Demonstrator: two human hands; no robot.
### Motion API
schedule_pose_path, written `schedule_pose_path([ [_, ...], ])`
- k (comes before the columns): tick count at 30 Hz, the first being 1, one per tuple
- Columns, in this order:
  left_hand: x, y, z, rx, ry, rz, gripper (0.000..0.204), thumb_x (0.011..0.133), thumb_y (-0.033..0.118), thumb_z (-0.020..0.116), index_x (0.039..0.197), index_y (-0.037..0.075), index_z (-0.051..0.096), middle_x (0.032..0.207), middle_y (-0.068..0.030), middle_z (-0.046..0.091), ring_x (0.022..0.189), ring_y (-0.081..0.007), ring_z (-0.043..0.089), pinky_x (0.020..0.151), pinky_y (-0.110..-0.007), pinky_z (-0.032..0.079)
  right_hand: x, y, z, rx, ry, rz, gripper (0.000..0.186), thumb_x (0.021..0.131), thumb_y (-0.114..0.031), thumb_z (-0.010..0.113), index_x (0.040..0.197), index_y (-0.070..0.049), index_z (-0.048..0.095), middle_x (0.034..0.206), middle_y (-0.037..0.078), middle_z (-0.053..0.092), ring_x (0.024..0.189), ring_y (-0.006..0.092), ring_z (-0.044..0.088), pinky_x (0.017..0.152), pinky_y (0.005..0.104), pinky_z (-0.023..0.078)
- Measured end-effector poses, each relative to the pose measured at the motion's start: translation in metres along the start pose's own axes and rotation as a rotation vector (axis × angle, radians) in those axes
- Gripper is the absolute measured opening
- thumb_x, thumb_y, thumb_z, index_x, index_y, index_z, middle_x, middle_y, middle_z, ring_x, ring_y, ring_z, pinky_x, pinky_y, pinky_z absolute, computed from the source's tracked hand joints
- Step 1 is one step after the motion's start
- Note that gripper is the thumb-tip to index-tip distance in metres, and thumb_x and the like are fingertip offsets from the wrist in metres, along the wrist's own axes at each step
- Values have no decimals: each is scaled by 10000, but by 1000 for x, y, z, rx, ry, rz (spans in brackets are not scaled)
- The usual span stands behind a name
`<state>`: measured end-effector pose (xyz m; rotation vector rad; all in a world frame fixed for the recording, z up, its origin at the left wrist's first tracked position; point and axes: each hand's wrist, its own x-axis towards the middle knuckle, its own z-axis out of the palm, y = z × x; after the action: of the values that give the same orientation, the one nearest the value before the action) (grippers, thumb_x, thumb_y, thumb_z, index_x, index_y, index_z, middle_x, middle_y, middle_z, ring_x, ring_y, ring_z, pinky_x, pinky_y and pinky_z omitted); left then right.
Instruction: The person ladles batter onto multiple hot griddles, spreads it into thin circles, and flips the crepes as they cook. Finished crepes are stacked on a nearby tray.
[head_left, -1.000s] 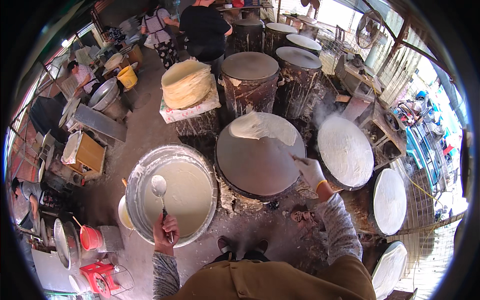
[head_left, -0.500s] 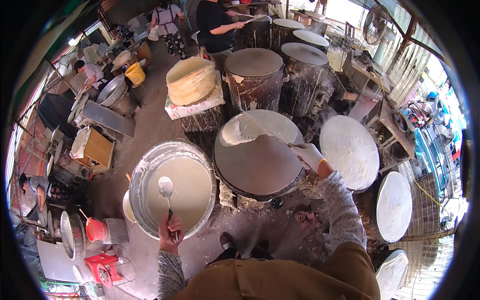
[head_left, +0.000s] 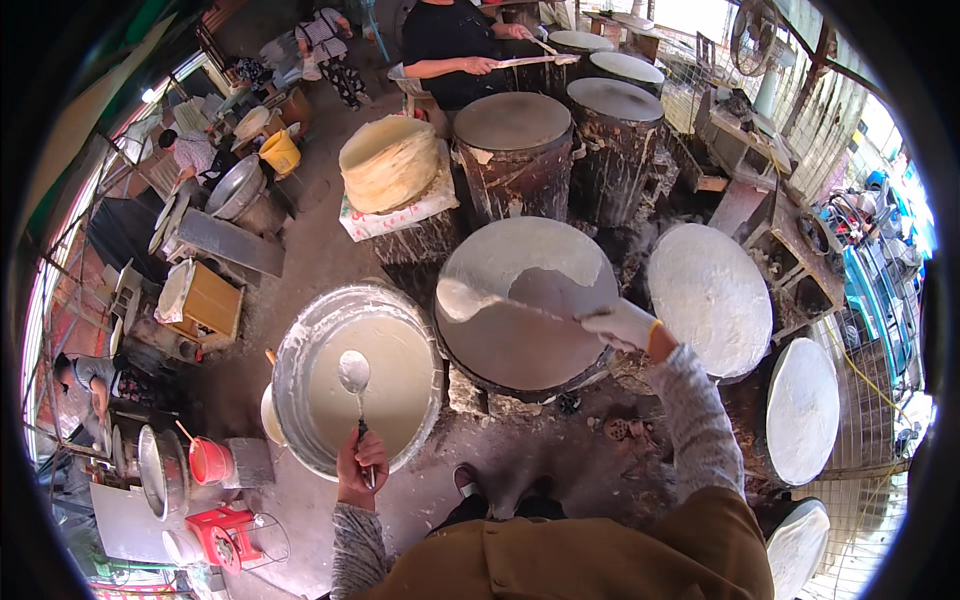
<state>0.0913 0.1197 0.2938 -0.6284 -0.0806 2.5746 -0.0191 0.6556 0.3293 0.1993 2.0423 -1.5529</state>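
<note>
My left hand (head_left: 362, 466) is closed on the dark handle of a metal ladle (head_left: 353, 371), its bowl held over a wide metal pot (head_left: 287, 415) of creamy batter (head_left: 385, 392). My right hand (head_left: 622, 326), in a pale glove, grips a long thin-handled spreader (head_left: 470, 298). Its pale, rounded end lies at the left side of the round griddle (head_left: 510, 365). White batter (head_left: 530, 240) covers the griddle's far part, with an uneven edge around a darker patch. My gloved fingers hide part of the spreader's handle.
Round white sheets (head_left: 709, 300) cover drums on my right. A stack of pale sheets (head_left: 390, 165) stands beyond the pot. A person in black (head_left: 450, 50) works with sticks at the far drums. Several people, buckets and a red stool (head_left: 225, 530) are on the left.
The spreader has swung nearer across the griddle, and white batter now reaches farther right along its far side. The ladle stays over the pot, while the whole view has shifted slightly.
</note>
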Motion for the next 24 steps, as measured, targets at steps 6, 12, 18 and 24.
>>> schedule_pose_path([
  [6, -11, -8, 0, 89, -32, -11, 346, 976, 256, 568, 728, 83, 400, 646, 16, 391, 530, -79, 453, 487, -214, 411, -45, 22, -26, -41, 65, 24, 325, 912, -262, 646, 1121, -19, 701, 556, -17, 533, 371, 48, 399, 333, 219, 270],
  [12, 4, -18, 0, 78, -1, -28, 339, 976, 241, 569, 727, 79, 406, 646, 16, 398, 531, -77, 453, 483, -204, 409, 11, -3, 6, 23, 32, -97, 347, 911, -280, 644, 1154, -38, 695, 549, -30, 510, 396, 49, 427, 354, 221, 310],
  [18, -14, 9, 2, 93, -51, -83, 295, 972, 222, 578, 771, 61, 433, 667, 15, 410, 538, -81, 450, 483, -217, 405, -97, 35, 20, -43, 45, -56, 396, 910, -244, 646, 1226, -5, 639, 559, -37, 502, 417, 48, 442, 368, 227, 325],
  [24, -11, 44, 9, 48, -71, -159, 254, 974, 214, 570, 820, 52, 451, 673, 15, 406, 543, -83, 446, 492, -221, 405, -57, -12, 155, 185, 205, -185, 261, 931, -154, 596, 1077, 61, 614, 664, 2, 579, 465, 77, 507, 388, 246, 378],
])
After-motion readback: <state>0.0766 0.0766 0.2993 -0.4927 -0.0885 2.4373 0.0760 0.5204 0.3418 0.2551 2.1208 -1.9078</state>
